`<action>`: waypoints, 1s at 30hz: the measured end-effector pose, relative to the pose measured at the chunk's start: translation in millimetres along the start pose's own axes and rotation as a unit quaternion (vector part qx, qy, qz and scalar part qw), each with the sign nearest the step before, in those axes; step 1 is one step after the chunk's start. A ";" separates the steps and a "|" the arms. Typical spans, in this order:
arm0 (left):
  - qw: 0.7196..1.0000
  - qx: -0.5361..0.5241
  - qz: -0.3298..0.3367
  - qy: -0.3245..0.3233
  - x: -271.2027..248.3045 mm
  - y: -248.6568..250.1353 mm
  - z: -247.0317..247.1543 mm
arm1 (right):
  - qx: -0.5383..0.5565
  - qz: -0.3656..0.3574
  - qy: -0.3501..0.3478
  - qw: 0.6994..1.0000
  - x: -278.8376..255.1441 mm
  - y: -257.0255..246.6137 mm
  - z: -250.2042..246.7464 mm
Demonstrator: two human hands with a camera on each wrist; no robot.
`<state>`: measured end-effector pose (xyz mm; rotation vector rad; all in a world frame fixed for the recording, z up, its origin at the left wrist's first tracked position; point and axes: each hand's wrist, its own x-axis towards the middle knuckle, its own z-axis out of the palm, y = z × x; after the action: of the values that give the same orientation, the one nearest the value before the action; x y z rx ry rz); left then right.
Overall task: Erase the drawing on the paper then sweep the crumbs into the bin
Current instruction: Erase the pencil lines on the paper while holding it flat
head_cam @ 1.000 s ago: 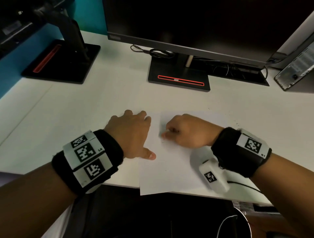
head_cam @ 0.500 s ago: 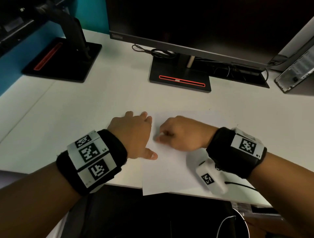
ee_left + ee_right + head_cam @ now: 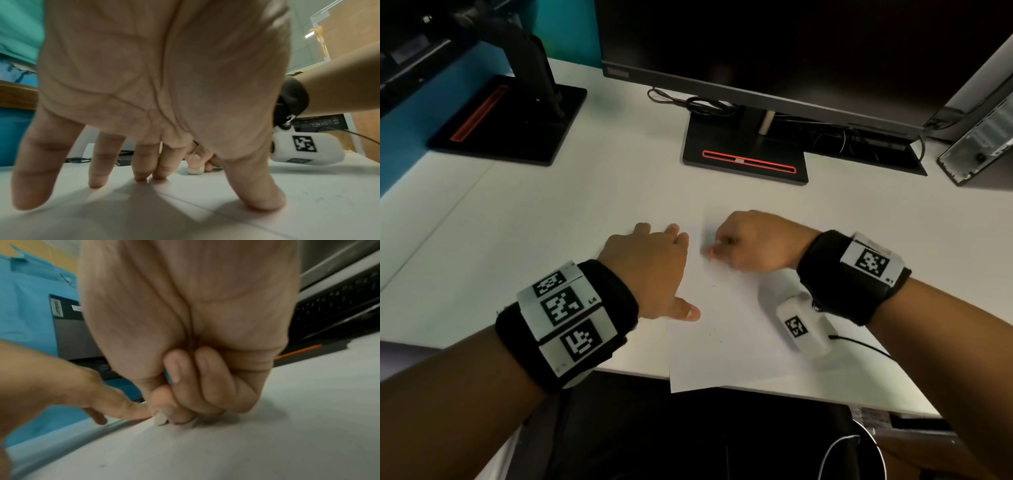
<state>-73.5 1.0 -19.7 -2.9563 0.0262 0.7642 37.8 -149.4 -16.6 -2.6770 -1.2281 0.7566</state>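
The paper [image 3: 726, 329] lies on the white worktop [image 3: 551, 219], its near edge jutting a little past the worktop's front edge. The right hand [image 3: 753, 241] is clenched near the sheet's far left corner, thumb and fingers pinching a small pale eraser [image 3: 160, 419] whose tip touches the sheet. A few faint dark specks lie on the paper nearer the person. The left hand [image 3: 650, 267] lies flat with fingers spread straight, fingertips [image 3: 141, 176] on the worktop along the paper's left edge and the thumb pressing on the sheet. Bare worktop stretches left of that hand and beyond the paper to the monitor stand [image 3: 746, 154]. A second stand [image 3: 510, 120] sits far left. Below the front edge, at the right, a round rim [image 3: 873, 442] shows; its contents cannot be made out.
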 end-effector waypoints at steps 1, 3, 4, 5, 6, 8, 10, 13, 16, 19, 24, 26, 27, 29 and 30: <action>1.000 0.000 -0.001 0.000 -0.4 -0.1 0.3 | -0.006 0.005 0.007 1.000 1.6 1.8 -1.8; 1.000 0.000 0.000 0.000 -0.4 -0.7 0.8 | -0.020 -0.013 0.007 1.000 0.6 -2.5 0.8; 1.000 0.001 0.001 0.002 -0.2 -0.9 1.0 | -0.021 -0.028 -0.002 0.999 -1.1 -6.7 3.8; 1.000 0.003 0.003 0.003 0.0 -0.9 1.1 | -0.019 -0.039 -0.014 0.999 -2.5 -10.1 6.5; 1.000 0.004 0.004 0.005 0.1 -0.8 1.2 | -0.015 -0.044 -0.021 0.999 -2.8 -11.2 7.9; 1.000 0.010 0.004 0.006 -0.3 -0.8 1.2 | -0.018 -0.031 -0.014 0.999 2.0 -6.9 4.2; 1.000 0.015 0.003 0.006 -0.2 -0.7 0.7 | -0.026 -0.009 0.010 1.000 7.1 -0.8 -2.2; 1.000 0.011 0.002 0.005 -0.2 -0.7 0.4 | -0.032 -0.026 0.016 0.999 6.0 -5.8 1.6; 1.000 0.008 0.003 0.001 -0.3 -1.1 0.7 | -0.013 -0.055 -0.021 0.998 1.9 -13.5 9.6; 1.000 0.012 0.000 -0.002 -1.2 -0.7 0.1 | -0.015 -0.010 0.004 1.000 7.4 2.1 -1.0; 1.000 0.009 0.001 -0.001 -1.4 -0.1 -0.8 | -0.017 -0.022 0.009 1.000 5.1 5.9 3.2; 1.000 0.014 0.000 -0.003 -1.1 -0.3 -1.2 | -0.008 -0.034 -0.011 0.999 2.6 4.3 6.0; 1.000 0.015 0.000 -0.004 -1.1 -0.2 -1.2 | -0.004 -0.024 -0.009 1.000 3.6 8.4 3.7; 1.000 0.017 0.002 -0.003 -0.8 0.3 -1.1 | -0.002 0.014 0.017 1.000 6.3 19.7 -5.6; 1.000 0.018 0.003 -0.003 -0.9 0.0 -1.0 | -0.006 0.027 0.032 0.999 7.0 23.0 -8.6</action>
<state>-73.8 0.8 -18.5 -2.9213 0.0468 0.7649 61.5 -158.7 -18.4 -2.7323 -1.1533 0.6680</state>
